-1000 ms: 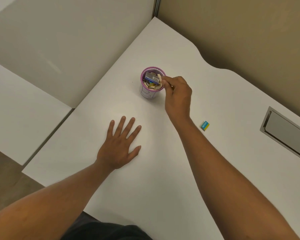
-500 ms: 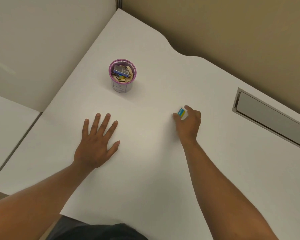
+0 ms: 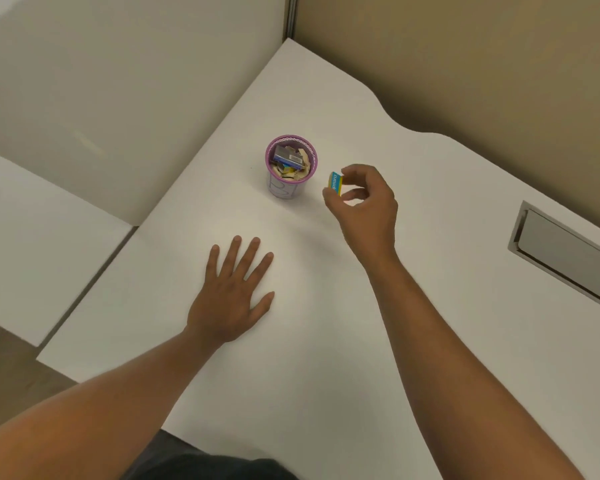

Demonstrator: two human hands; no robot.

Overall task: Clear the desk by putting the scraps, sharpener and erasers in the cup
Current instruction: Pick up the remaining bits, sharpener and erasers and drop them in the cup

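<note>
My left hand lies flat on the white desk nearest me, palm down, fingers spread, gripping nothing. Farther out, my right hand is lifted above the desk, pinching a small blue-and-yellow eraser between thumb and fingertips. Just beside it, to the left and apart from it, stands the purple-rimmed cup, upright and crowded with paper scraps and a blue box-shaped piece I cannot identify. A metal hatch sits in the desk at far right.
</note>
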